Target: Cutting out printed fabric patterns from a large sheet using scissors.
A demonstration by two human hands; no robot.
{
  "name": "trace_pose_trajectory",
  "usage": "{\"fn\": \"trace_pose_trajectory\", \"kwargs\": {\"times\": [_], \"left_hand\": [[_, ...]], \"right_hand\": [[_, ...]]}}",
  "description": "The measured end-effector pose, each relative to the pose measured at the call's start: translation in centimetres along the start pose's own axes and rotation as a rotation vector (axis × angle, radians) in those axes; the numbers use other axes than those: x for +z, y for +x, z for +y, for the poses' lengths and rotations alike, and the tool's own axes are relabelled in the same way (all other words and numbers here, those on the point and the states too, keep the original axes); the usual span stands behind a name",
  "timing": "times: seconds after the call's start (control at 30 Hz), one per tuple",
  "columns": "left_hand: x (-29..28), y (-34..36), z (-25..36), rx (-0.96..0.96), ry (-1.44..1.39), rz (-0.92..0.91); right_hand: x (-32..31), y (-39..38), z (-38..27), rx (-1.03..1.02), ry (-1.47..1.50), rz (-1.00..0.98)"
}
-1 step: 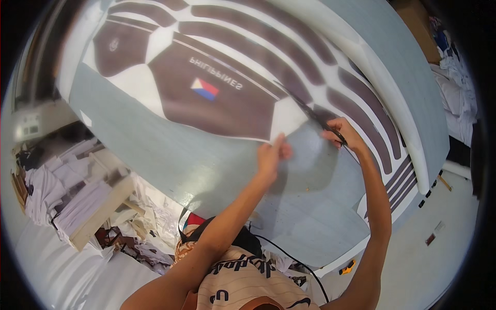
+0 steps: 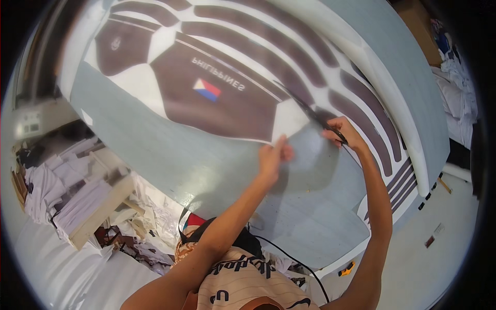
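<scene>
A large white printed sheet [image 2: 293, 118] with dark maroon garment-shaped panels is spread over the grey-blue table. One big panel [image 2: 222, 111] bears a small flag patch in red, white and blue. My right hand [image 2: 343, 133] is closed round the handles of long black scissors [image 2: 310, 110], whose blades reach up and left over the sheet, beside its cut edge. My left hand [image 2: 271, 160] is closed at the sheet's near edge, below the big panel's corner, and pinches it; its fingertips are slightly blurred.
The grey-blue table [image 2: 310, 217] curves round in front of me. A white roll [image 2: 408, 134] lies along its far right side. White cloth [image 2: 72, 186] is piled at the left, and more white cloth [image 2: 457, 98] hangs at the far right. A black cable [image 2: 305, 266] runs near my body.
</scene>
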State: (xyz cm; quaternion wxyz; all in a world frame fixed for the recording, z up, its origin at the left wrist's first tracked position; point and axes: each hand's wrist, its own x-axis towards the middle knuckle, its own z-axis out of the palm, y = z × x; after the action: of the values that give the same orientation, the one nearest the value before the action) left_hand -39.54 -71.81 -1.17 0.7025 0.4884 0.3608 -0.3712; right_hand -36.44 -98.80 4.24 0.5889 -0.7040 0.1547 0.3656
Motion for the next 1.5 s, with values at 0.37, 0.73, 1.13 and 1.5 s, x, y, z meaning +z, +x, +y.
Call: {"fn": "trace_pose_trajectory", "kwargs": {"times": [0.37, 0.73, 1.13, 1.5], "left_hand": [[-0.5, -0.3, 2.2, -0.055, -0.037, -0.018], [-1.5, 0.1, 2.8, -0.09, -0.159, -0.009], [-2.3, 0.9, 2.8, -0.085, -0.156, -0.013], [-2.6, 0.5, 3.6, -0.097, -0.176, -0.052]], "right_hand": [[3.0, 8.7, -9.3, 0.006, -0.081, 0.001], [7.2, 17.5, -15.7, -0.076, -0.145, -0.017], [10.8, 24.9, -22.3, -0.084, -0.158, 0.006], [13.3, 27.9, -26.0, -0.079, -0.161, 0.049]]}}
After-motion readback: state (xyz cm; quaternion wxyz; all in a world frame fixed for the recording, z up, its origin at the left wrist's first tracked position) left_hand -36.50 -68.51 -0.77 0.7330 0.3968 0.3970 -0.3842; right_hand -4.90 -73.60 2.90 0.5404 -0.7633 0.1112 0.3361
